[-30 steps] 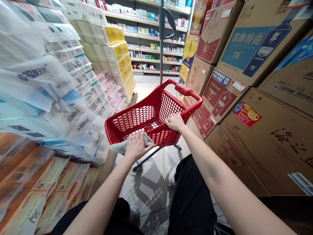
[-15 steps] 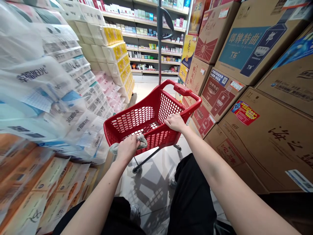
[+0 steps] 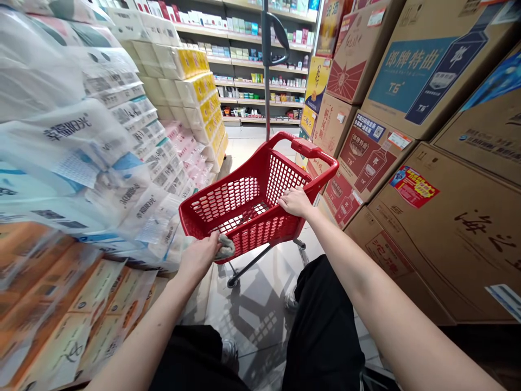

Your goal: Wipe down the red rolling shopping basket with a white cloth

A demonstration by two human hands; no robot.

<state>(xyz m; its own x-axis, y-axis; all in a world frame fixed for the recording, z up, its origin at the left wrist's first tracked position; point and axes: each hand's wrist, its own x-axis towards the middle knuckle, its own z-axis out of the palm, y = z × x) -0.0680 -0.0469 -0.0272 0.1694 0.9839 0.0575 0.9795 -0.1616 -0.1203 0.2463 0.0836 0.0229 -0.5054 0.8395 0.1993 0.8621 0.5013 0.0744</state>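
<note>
A red plastic shopping cart (image 3: 266, 231) with perforated basket walls stands in front of me on grey wheeled legs. My left hand (image 3: 201, 252) is closed around a grey-green cloth (image 3: 225, 247), which lies against the near rim toward the basket's left end. Farther right along that rim, my right hand (image 3: 296, 202) grips the cart's edge, its fingers curled over the top. The cart's handle (image 3: 309, 149) rises at the far right, touched by neither hand. Through the holes of the basket floor, light tiles show.
Plastic-wrapped tissue packs (image 3: 134, 141) are stacked on the left, with orange packs (image 3: 44, 277) lower down. Cardboard cartons (image 3: 411, 65) form a wall at right. A grey pole (image 3: 267, 98) stands behind the cart; stocked shelves (image 3: 260, 84) line the back.
My left hand has slid left and slightly down along the near rim with the cloth. The right hand keeps its grip on the cart. The whole view has shifted a little.
</note>
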